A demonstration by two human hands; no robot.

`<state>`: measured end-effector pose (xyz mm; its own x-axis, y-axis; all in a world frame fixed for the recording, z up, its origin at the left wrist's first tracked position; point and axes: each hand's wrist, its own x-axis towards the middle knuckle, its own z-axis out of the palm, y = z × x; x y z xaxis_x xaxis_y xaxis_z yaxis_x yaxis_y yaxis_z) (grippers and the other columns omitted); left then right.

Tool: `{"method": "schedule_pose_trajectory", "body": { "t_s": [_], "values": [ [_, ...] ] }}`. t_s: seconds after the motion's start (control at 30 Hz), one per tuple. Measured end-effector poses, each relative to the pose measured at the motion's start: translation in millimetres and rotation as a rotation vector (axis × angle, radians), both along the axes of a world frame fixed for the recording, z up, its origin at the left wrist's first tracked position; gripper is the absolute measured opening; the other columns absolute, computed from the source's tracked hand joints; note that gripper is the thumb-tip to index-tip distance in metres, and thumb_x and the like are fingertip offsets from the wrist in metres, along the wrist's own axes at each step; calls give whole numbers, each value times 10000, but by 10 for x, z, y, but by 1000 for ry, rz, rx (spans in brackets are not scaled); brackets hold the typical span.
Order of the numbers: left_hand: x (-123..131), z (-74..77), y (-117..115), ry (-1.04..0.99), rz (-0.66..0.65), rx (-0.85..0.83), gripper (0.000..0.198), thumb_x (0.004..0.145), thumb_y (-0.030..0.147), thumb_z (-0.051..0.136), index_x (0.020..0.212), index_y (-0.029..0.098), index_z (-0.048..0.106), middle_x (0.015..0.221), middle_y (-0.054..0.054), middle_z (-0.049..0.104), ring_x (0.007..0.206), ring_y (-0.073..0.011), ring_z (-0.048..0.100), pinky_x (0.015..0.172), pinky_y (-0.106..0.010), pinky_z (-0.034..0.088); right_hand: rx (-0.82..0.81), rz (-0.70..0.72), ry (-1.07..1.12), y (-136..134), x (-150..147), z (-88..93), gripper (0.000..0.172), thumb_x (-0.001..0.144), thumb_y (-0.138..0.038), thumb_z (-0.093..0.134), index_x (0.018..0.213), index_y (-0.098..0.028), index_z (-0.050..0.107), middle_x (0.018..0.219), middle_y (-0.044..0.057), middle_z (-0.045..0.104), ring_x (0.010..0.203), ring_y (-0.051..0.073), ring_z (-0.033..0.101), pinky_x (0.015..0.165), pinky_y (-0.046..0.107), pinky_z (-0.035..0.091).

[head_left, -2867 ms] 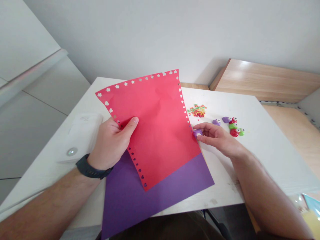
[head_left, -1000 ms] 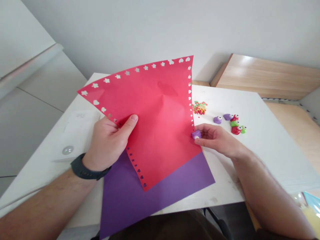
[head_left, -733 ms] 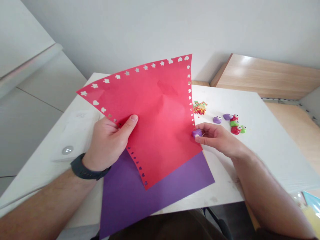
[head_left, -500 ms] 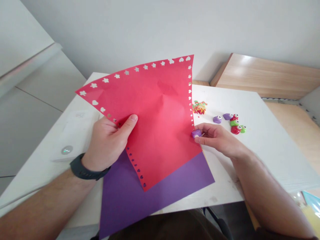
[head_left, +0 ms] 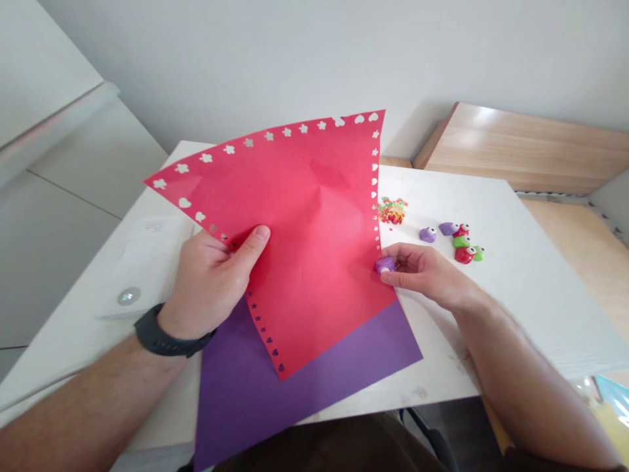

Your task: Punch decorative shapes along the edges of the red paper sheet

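Centre frame: left hand (head_left: 216, 282) grip pinches red punched-edge paper sheet (head_left: 314, 242) above white bench (head_left: 515, 288), right hand (head_left: 422, 275) grip closed on small purple plastic punch (head_left: 384, 264) at sheet's right edge; best to seat edge fully, match spacing, squeeze squarely.

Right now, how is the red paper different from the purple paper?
The red paper is lifted, pinched by the left hand; the purple paper lies flat on the table. The red paper has hearts, flowers and stars punched along its edges, where the right hand holds a small purple punch; the purple paper shows no holes. Both are plain coloured sheets.
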<state>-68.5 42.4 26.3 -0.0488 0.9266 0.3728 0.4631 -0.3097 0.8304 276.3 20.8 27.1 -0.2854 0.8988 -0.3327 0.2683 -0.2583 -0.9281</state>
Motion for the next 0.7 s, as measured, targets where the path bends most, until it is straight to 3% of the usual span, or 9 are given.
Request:
{"method": "schedule_pose_trajectory", "body": {
  "t_s": [0.7],
  "values": [
    [15,16,-8,9,8,16,302,988,368,727,1271,275,779,1329,-14,781,1274,-263,712,1179,-431,524,8,-26,14,-17,-46,4,382,802,-459,909,1042,-196,769,952,50,773,799,177,678,727,330,534]
  ]
}}
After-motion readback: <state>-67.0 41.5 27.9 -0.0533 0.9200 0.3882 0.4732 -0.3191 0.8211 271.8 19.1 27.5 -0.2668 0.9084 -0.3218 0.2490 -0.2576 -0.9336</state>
